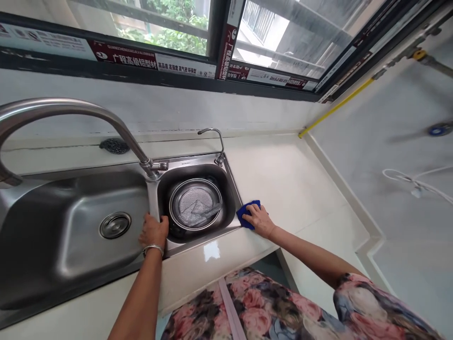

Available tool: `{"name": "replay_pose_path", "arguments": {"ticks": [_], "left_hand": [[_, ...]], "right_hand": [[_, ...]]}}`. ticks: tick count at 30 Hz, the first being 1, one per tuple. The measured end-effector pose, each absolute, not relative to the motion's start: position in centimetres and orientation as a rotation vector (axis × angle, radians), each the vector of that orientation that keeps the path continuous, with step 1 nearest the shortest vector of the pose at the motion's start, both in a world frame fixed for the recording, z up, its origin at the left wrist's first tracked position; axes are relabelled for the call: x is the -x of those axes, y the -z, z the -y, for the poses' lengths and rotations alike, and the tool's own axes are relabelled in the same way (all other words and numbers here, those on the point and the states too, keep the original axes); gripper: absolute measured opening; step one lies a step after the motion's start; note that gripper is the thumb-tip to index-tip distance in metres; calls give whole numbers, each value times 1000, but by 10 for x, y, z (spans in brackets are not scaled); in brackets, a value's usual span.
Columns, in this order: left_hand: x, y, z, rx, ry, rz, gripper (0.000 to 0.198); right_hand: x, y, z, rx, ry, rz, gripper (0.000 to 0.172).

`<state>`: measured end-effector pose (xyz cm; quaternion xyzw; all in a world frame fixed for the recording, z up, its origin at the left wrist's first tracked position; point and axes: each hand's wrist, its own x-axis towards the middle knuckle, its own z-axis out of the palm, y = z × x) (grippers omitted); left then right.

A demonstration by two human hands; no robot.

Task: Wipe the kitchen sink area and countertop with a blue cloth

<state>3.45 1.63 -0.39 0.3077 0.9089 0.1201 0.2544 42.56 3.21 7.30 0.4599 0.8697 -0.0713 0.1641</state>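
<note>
My right hand [260, 221] presses a folded blue cloth [245, 218] against the counter, at the right rim of the small sink basin. Its fingers are bent over the cloth. My left hand [154, 231], with a bracelet at the wrist, grips the steel divider [153, 196] between the two basins, its thumb on the small-basin side. Inside the small basin [231, 189] sits a round metal strainer [202, 191], and a grey patterned cloth [194, 213] lies in it. The large basin [83, 226], with its drain [115, 225], is left of my left hand.
A tall curved faucet [71, 105] arches over the large basin. A thin small tap [221, 141] stands behind the small basin. A dark scouring pad [115, 145] lies by the back wall. White counter [279, 165] extends right towards a yellow pipe [336, 107]; windows are above.
</note>
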Motion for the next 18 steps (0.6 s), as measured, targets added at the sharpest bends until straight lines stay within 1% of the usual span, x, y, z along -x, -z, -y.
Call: {"name": "replay_pose_path", "arguments": {"ticks": [4, 8, 12, 18], "left_hand": [[-35, 3, -16, -848, -333, -2467, 69], [-36, 5, -16, -857, -347, -2480, 67], [-37, 6, -16, -855, -347, -2484, 66], [-36, 1, -17, -858, -335, -2476, 69]], "right_hand": [[-416, -79, -7, -1541, 285, -2314, 53], [-387, -81, 7, -1633, 361, -2231, 56], [-338, -78, 20, -1593, 501, -2314, 55], [-261, -69, 40, -1379, 701, -2530, 66]]}}
